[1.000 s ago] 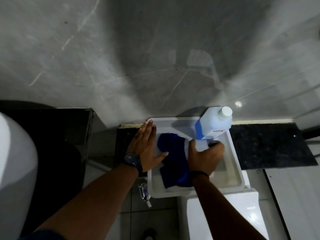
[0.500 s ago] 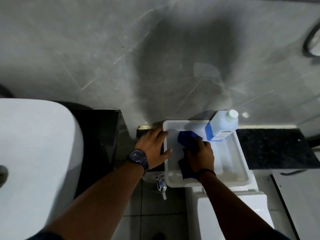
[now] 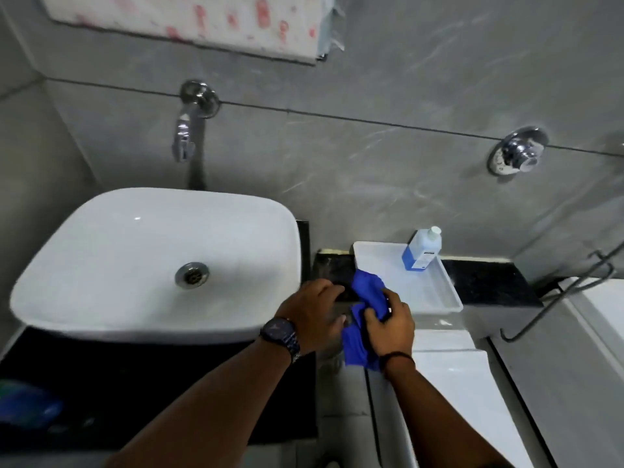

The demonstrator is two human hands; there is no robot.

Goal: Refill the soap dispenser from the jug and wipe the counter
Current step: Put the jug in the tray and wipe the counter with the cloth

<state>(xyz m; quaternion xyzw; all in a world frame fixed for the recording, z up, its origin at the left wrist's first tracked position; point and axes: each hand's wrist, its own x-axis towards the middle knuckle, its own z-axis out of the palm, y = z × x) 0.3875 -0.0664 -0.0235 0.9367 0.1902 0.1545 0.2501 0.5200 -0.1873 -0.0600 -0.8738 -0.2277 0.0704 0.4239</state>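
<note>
A blue cloth is bunched in my right hand, lifted just off the near left corner of a white plastic tray. My left hand, with a dark watch on the wrist, hovers beside the cloth over the dark counter; its fingers are curled and whether they touch the cloth is unclear. A white jug with blue liquid and a white cap stands upright in the tray's far corner against the wall. No soap dispenser shows.
A white basin sits on the black counter at left, under a chrome wall tap. A chrome flush valve is on the wall at right. A white toilet cistern stands below the tray. A patterned towel hangs above.
My right hand has pulled the cloth out of the tray toward me and bunched it. My left hand left the tray's edge. The view rose, bringing basin, tap and towel into sight.
</note>
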